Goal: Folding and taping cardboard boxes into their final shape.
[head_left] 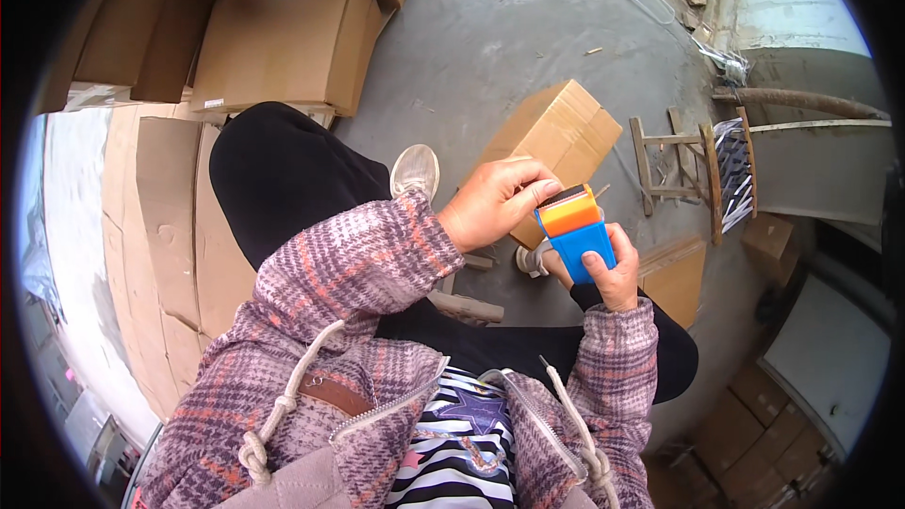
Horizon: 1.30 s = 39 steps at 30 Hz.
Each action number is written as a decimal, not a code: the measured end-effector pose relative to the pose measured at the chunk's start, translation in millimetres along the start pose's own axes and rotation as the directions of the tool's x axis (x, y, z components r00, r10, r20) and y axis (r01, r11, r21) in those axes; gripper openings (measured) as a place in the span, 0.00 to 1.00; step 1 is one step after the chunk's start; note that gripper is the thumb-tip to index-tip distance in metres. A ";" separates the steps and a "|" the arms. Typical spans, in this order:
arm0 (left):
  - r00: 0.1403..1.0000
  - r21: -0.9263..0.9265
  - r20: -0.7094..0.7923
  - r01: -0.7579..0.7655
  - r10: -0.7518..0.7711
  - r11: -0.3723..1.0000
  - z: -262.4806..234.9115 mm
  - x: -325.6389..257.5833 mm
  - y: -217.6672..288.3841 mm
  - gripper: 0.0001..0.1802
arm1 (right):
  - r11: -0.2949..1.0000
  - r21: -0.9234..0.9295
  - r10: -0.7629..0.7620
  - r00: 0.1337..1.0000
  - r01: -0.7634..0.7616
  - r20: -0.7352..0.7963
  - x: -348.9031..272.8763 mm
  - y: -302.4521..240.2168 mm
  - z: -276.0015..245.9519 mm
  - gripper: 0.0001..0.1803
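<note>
My right hand point(620, 273) grips a small block-shaped plastic thing, its thumb lying flat across the blue lower part point(572, 247). Above the blue is an orange and yellow part point(569, 216), topped by a dark strip point(566, 195) at the far edge; I cannot make out exactly what kind of thing it is. My left hand point(492, 200) comes in from the left with thumb and forefinger pinched together at the dark strip. Whatever lies between those fingertips is too small to see. Both hands are raised above my lap.
A closed cardboard carton point(556, 127) stands on the grey floor point(452, 47) beyond my hands. Large cartons point(278, 33) are stacked at the far left. A wooden stool frame point(674, 165) with a woven seat lies to the right, near another carton point(674, 273).
</note>
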<state>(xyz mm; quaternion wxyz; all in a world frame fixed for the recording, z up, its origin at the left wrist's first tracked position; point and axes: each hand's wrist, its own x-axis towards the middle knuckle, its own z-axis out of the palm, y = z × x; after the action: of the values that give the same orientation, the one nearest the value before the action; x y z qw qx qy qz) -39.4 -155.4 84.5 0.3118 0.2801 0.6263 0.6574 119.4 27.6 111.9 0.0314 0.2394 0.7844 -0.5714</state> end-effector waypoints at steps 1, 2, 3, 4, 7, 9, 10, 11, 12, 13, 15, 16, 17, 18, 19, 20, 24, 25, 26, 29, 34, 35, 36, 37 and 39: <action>1.000 -0.002 -0.003 0.000 0.000 1.000 -0.1 0.3 -2.8 0.10 | 1.000 -0.003 -0.003 1.000 0.003 -0.007 0.3 -0.9 0.5 0.24; 0.999 -0.048 0.001 0.043 -0.043 0.998 -0.5 0.8 -5.6 0.11 | 1.000 -0.005 -0.003 1.000 0.003 -0.004 0.6 -0.9 0.9 0.24; 0.996 -0.094 0.008 0.085 -0.084 0.992 -0.8 1.7 -8.4 0.11 | 1.000 -0.022 0.010 1.000 -0.010 -0.008 0.8 -0.5 1.1 0.23; 0.996 -0.095 0.007 0.084 -0.084 0.992 -1.4 2.6 -11.2 0.11 | 0.999 -0.038 0.023 1.000 -0.024 -0.013 1.0 -0.5 1.4 0.23; 0.985 -0.202 0.055 0.170 -0.163 0.964 -4.0 2.7 -15.1 0.14 | 0.996 -0.064 0.059 0.998 -0.059 -0.007 1.5 -11.9 3.8 0.24; 0.979 -0.341 0.107 0.201 -0.174 0.919 -4.8 0.8 -15.3 0.14 | 0.995 -0.084 0.046 0.999 -0.046 -0.007 2.0 -11.3 3.9 0.24; 0.979 -0.342 0.107 0.200 -0.173 0.918 -5.3 0.8 -16.8 0.14 | 0.994 -0.106 0.035 0.999 -0.035 -0.010 1.9 -11.1 3.6 0.24; 0.979 -0.344 0.115 0.200 -0.170 0.917 -5.9 1.1 -19.2 0.14 | 0.994 -0.108 0.035 0.999 -0.036 -0.012 1.9 -11.4 3.7 0.24; 0.978 -0.345 0.122 0.202 -0.170 0.917 -6.4 1.0 -21.5 0.13 | 0.993 -0.112 0.035 0.999 -0.036 -0.014 2.2 -11.7 4.5 0.24; 0.978 -0.347 0.121 0.202 -0.170 0.916 -6.4 1.0 -23.9 0.13 | 0.993 -0.116 0.035 0.999 -0.036 -0.017 2.4 -11.9 5.0 0.24; 0.961 -0.442 0.147 0.276 -0.235 0.854 -6.2 1.6 -26.2 0.13 | 0.990 -0.135 0.036 0.999 -0.038 -0.017 2.0 -11.6 4.8 0.24; 0.961 -0.444 0.147 0.277 -0.236 0.852 -5.9 1.7 -25.3 0.13 | 0.988 -0.153 0.036 0.999 -0.038 -0.017 1.8 -11.3 4.8 0.24; 0.960 -0.440 0.136 0.279 -0.244 0.853 -5.2 2.1 -23.3 0.13 | 0.987 -0.154 0.038 0.999 -0.040 -0.017 1.4 -13.6 5.4 0.24; 0.959 -0.436 0.122 0.282 -0.255 0.854 -4.9 1.8 -21.8 0.13 | 0.979 -0.196 0.047 0.999 -0.049 -0.014 0.9 -18.6 7.0 0.22; 0.959 -0.438 0.120 0.284 -0.258 0.853 -4.8 1.7 -22.4 0.13 | 0.970 -0.237 0.056 0.998 -0.057 -0.011 0.5 -23.1 8.8 0.20; 0.953 -0.384 0.105 0.303 -0.285 0.872 -4.9 2.0 -23.2 0.13 | 0.970 -0.237 0.058 0.998 -0.058 -0.007 0.3 -26.2 11.1 0.20; 0.956 -0.362 0.053 0.287 -0.288 0.887 -1.6 1.2 -33.4 0.14 | 0.936 -0.352 -0.002 0.998 -0.020 -0.062 -1.9 -33.6 18.0 0.19; 0.956 -0.363 0.052 0.287 -0.288 0.887 -1.1 1.2 -38.3 0.14 | 0.924 -0.381 -0.017 0.997 -0.014 -0.078 -2.4 -34.8 18.6 0.19; 0.956 -0.411 0.070 0.288 -0.285 0.865 -0.8 1.1 -43.7 0.14 | 0.924 -0.382 -0.017 0.997 -0.014 -0.077 -2.8 -36.4 18.7 0.19; 0.951 -0.465 0.109 0.305 -0.288 0.831 -0.4 1.5 -43.7 0.15 | 0.923 -0.385 -0.012 0.997 -0.020 -0.079 -5.1 -39.7 16.5 0.19; 0.908 -0.526 0.116 0.399 -0.402 0.751 1.3 2.9 -36.1 0.17 | 0.925 -0.378 -0.001 0.997 -0.028 -0.075 -6.3 -37.7 16.7 0.19; 0.921 -0.489 0.127 0.382 -0.369 0.784 1.2 3.7 -36.3 0.15 | 0.924 -0.380 0.005 0.997 -0.032 -0.073 -6.9 -37.4 15.6 0.19; 0.932 -0.450 0.137 0.360 -0.335 0.817 0.0 4.2 -36.9 0.15 | 0.925 -0.379 0.010 0.997 -0.038 -0.076 -6.3 -37.1 15.6 0.19; 0.931 -0.452 0.137 0.362 -0.338 0.815 -0.5 3.9 -38.1 0.15 | 0.925 -0.378 0.015 0.997 -0.044 -0.079 -5.6 -37.0 16.0 0.19; 0.934 -0.394 0.138 0.357 -0.330 0.847 -0.9 4.2 -41.0 0.14 | 0.921 -0.387 0.017 0.997 -0.047 -0.082 -3.9 -38.3 18.4 0.19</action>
<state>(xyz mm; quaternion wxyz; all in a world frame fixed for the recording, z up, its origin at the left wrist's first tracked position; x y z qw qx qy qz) -40.3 -152.0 43.4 0.4967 0.1124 0.5023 0.6988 103.0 0.6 140.6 0.0574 0.2630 0.8786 -0.3943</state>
